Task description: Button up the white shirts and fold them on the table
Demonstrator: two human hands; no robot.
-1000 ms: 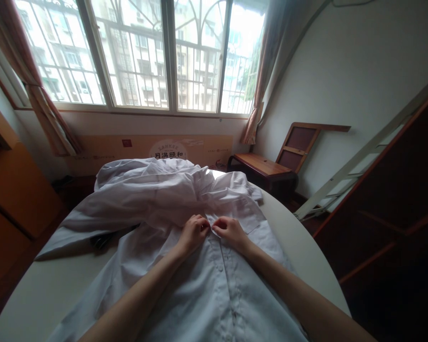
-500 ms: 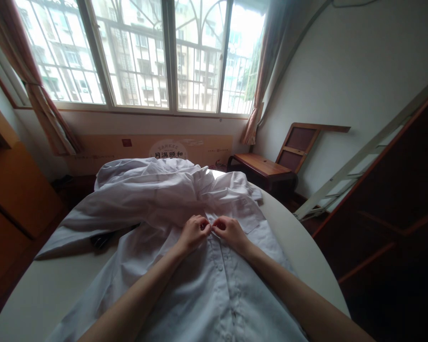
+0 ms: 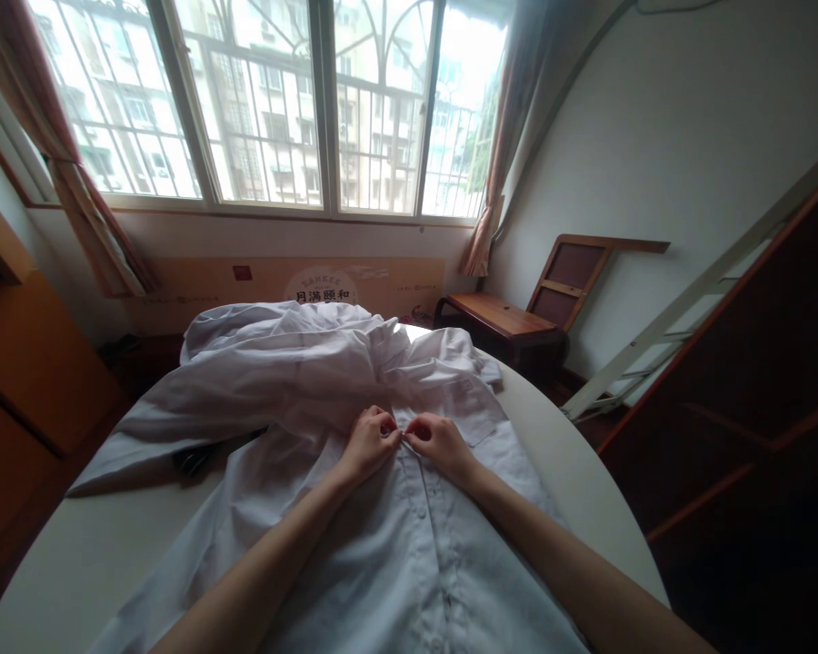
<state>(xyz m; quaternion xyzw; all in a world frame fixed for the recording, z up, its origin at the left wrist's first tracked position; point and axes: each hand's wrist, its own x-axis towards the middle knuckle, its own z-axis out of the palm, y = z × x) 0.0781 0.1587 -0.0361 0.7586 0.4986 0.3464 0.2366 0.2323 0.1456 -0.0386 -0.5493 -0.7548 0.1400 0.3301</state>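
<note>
A white button-front shirt [image 3: 354, 545] lies spread over a round white table, its far part and a sleeve bunched up. My left hand [image 3: 372, 442] pinches the front edge of the shirt. Close beside it, my right hand [image 3: 438, 443] pinches the same front strip, with the fingertips of both hands nearly touching. Whatever small part is between the fingertips is hidden. Below the hands the front strip runs toward me with a few buttons [image 3: 421, 513] showing.
The round table [image 3: 606, 518] curves away on both sides. Something dark and striped [image 3: 194, 460] lies partly under the sleeve. Beyond stand a wooden chair or bench [image 3: 511, 313], a long cardboard box [image 3: 259, 277] under the window, and a pale ladder [image 3: 654, 350] at right.
My left fingers have shifted very slightly at the shirt's front edge. The shirt and my right hand look almost the same.
</note>
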